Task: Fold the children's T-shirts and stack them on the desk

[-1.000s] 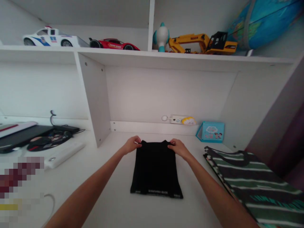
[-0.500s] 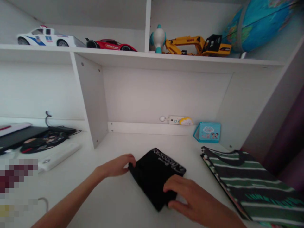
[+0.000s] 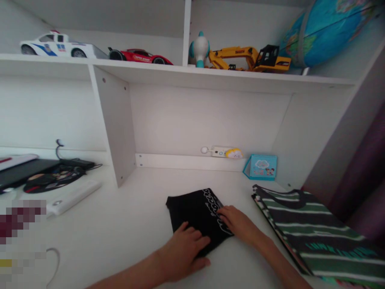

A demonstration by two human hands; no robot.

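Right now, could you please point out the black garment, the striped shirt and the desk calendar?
Black garment (image 3: 197,214), head view: plain cloth near its middle.
Striped shirt (image 3: 315,228), head view: its striped cloth.
Desk calendar (image 3: 262,167), head view: its printed front.

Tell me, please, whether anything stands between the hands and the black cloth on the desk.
Nothing visible does: the left hand and right hand both lie on the black cloth. The striped shirt lies apart, beyond the right hand.

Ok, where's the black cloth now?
In the head view, the black cloth lies low, near centre, on the desk, with the left hand and right hand on it, left of the striped shirt.
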